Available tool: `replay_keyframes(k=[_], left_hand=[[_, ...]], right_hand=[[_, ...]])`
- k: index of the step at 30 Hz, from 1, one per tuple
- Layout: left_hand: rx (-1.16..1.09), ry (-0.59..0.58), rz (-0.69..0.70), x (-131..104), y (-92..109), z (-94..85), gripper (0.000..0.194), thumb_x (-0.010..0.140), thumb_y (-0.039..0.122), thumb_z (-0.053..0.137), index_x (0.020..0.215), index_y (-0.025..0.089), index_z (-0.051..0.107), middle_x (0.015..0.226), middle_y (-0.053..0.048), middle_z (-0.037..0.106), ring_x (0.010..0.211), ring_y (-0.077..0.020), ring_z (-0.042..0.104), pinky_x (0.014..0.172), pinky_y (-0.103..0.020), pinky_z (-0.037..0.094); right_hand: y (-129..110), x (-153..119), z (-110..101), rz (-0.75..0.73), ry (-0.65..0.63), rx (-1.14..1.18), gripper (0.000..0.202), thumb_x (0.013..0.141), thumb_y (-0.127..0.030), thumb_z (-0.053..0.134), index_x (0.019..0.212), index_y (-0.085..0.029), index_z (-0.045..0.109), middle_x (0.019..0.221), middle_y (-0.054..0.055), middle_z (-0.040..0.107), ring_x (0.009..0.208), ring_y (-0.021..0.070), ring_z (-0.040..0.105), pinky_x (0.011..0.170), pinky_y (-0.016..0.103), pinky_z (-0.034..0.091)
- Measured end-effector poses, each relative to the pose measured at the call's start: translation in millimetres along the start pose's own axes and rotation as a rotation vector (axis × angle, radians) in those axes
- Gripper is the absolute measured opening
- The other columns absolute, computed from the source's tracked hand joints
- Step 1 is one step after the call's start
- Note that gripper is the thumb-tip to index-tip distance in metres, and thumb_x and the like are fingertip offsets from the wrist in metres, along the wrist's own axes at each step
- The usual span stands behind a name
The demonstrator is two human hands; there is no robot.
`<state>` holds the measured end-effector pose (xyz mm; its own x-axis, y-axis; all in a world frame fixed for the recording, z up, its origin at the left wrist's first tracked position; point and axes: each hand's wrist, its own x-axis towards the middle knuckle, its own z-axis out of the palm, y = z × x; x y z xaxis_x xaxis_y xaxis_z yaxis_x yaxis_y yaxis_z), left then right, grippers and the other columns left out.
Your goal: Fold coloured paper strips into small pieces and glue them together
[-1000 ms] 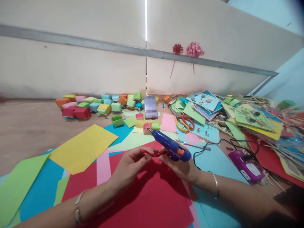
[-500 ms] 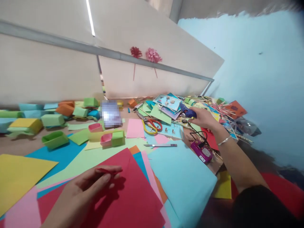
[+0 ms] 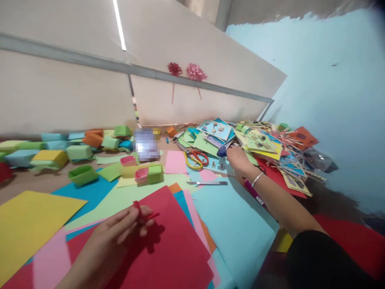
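Observation:
My left hand (image 3: 123,228) pinches a small folded piece of red paper (image 3: 152,216) above a red sheet (image 3: 177,245). Farther off at the right, my right hand (image 3: 237,158) is closed round a dark blue tool (image 3: 221,151), probably a glue gun; most of it is hidden by the hand. This tool is over the cards and cuttings, right of the yellow and red handled scissors (image 3: 194,159). A purple device (image 3: 254,192) lies partly under my right forearm. Between my hands a cutter knife (image 3: 207,183) rests near a light blue sheet (image 3: 237,228).
Several folded paper boxes (image 3: 80,152) line the back left, with a green tray-shaped one (image 3: 82,175) nearer. A blurred shiny object (image 3: 146,144) stands behind. Sticks and cards (image 3: 261,142) are heaped at the back right. A yellow sheet (image 3: 33,224) lies left.
My right hand has moved left and nearer with the blue tool. In my left hand the red paper has turned, one end now pointing up. The view has shifted slightly.

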<state>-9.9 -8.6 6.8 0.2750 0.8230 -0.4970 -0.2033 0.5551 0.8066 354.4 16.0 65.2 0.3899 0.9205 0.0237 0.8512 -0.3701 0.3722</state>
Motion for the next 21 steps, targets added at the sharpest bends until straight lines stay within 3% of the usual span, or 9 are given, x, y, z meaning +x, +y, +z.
replay_keyframes(k=[2,5,7,8,11,13,14,17,21], left_hand=[[-0.097,-0.121,-0.036,-1.0,1.6,-0.2,0.026,0.066,0.039,0.084,0.076,0.017,0.075,0.073,-0.008,0.074,0.070,-0.0285,0.071,0.053,-0.033,0.057],[-0.203,-0.136,-0.027,-1.6,4.4,-0.5,0.014,0.077,0.024,0.075,0.069,0.013,0.073,0.073,-0.008,0.073,0.065,-0.0179,0.069,0.058,-0.023,0.057],[-0.239,-0.149,0.000,-1.7,5.9,0.1,0.017,0.081,0.022,0.071,0.067,0.012,0.073,0.073,-0.008,0.072,0.064,-0.0153,0.068,0.059,-0.020,0.056],[-0.248,-0.164,0.016,-1.9,6.3,0.6,0.018,0.082,0.022,0.070,0.068,0.012,0.073,0.074,-0.008,0.073,0.065,-0.0154,0.069,0.059,-0.020,0.056],[-0.264,-0.202,0.057,-3.5,6.2,1.9,0.014,0.082,0.021,0.072,0.069,0.014,0.073,0.075,-0.008,0.074,0.070,-0.0171,0.071,0.061,-0.021,0.058],[-0.273,-0.224,0.052,-4.9,5.5,1.8,0.011,0.080,0.021,0.074,0.071,0.015,0.073,0.076,-0.007,0.075,0.073,-0.0182,0.072,0.065,-0.023,0.060],[-0.278,-0.238,0.043,-5.4,5.1,1.4,0.010,0.080,0.022,0.075,0.072,0.015,0.074,0.077,-0.007,0.076,0.073,-0.0185,0.072,0.067,-0.024,0.060],[-0.266,-0.270,0.014,-5.7,3.9,-0.7,0.014,0.078,0.030,0.078,0.075,0.017,0.074,0.081,-0.007,0.076,0.070,-0.0182,0.071,0.064,-0.027,0.061],[-0.226,-0.248,0.006,-2.6,1.5,-2.8,0.024,0.067,0.036,0.087,0.074,0.017,0.074,0.078,-0.004,0.074,0.070,-0.0165,0.069,0.064,-0.024,0.059]], right_hand=[[-16.6,-6.6,4.3,-0.006,0.028,0.001,0.037,0.095,-0.035,0.062,0.124,-0.013,0.058,0.124,0.012,0.060,0.105,0.0233,0.063,0.088,0.042,0.055],[-36.4,-21.8,-0.7,-0.071,0.091,0.039,0.036,0.094,-0.031,0.063,0.124,-0.012,0.058,0.124,0.013,0.060,0.109,0.0258,0.062,0.090,0.046,0.053],[-50.8,-37.5,-10.3,-0.171,0.156,0.092,0.045,0.088,-0.017,0.066,0.128,0.000,0.054,0.122,0.028,0.058,0.116,0.0365,0.056,0.094,0.053,0.049],[-59.7,-47.5,-15.5,-0.241,0.179,0.127,0.046,0.088,-0.014,0.064,0.130,0.000,0.052,0.123,0.028,0.058,0.118,0.0369,0.055,0.095,0.053,0.048],[-92.8,-81.5,-26.4,-0.558,0.213,0.289,0.040,0.091,-0.022,0.062,0.130,-0.018,0.054,0.129,0.015,0.058,0.118,0.0234,0.057,0.098,0.035,0.049],[-115.7,-100.6,-27.2,-0.932,0.251,0.723,0.040,0.087,-0.030,0.069,0.122,-0.016,0.057,0.120,0.014,0.063,0.110,0.0229,0.060,0.090,0.033,0.052],[-125.5,-107.2,-26.1,-0.986,0.277,0.883,0.030,0.089,-0.030,0.065,0.115,-0.017,0.059,0.110,0.012,0.066,0.101,0.0209,0.062,0.084,0.031,0.053],[-144.1,-115.0,-21.0,-1.034,0.349,1.157,0.009,0.095,-0.024,0.056,0.096,-0.018,0.062,0.086,0.005,0.069,0.079,0.0160,0.063,0.071,0.027,0.050],[-147.3,-111.7,-18.4,-1.060,0.372,1.232,0.011,0.092,-0.013,0.054,0.095,-0.018,0.064,0.084,0.004,0.070,0.075,0.0149,0.061,0.067,0.026,0.048]])
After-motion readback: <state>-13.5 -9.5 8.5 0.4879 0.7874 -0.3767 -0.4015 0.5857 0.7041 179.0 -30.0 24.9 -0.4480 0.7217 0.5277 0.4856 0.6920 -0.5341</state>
